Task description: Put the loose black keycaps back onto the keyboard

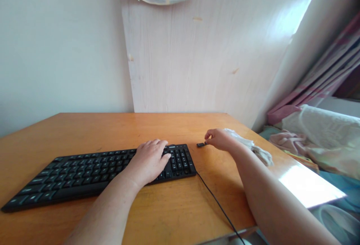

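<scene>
A black keyboard [95, 174] with a number pad lies at a slant on the wooden table. My left hand [149, 159] rests palm down on its right part, thumb apart from the fingers and nothing gripped. Just right of the keyboard, my right hand [218, 139] is closed in a pinch at the right end of a small black piece [200, 145] shaped like a USB stick or plug. That piece is close to the table top; its exact kind is too small to tell. A black cable [218, 202] leaves the keyboard's right edge and runs off the table's front.
Crumpled white cloth [239, 137] lies behind my right forearm, with a greyish bundle [262, 155] beside it. Bright glare covers the table's right edge. Beyond are heaped fabrics [292, 144] and a pink curtain [317, 76]. A wall panel [180, 57] stands behind the table [168, 207].
</scene>
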`<act>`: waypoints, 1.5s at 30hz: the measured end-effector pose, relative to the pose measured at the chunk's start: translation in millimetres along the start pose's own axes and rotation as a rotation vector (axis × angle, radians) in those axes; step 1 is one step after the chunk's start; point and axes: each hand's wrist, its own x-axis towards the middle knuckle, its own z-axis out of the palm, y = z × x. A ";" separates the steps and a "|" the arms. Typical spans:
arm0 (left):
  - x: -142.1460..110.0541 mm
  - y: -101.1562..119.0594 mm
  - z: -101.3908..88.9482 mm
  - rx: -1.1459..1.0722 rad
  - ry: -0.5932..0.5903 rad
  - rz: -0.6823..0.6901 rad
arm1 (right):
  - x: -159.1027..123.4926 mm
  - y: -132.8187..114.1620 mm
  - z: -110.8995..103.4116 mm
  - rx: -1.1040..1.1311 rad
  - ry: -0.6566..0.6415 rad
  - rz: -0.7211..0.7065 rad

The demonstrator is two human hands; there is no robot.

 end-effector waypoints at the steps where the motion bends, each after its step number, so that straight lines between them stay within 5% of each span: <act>1: -0.1 0.1 -0.3 0.001 0.000 -0.001 | 0.7 0.8 0.3 -0.005 -0.001 0.002; 45: -1.9 1.2 -2.4 -0.032 -0.029 -0.020 | -2.5 2.2 -1.3 -0.096 -0.050 -0.014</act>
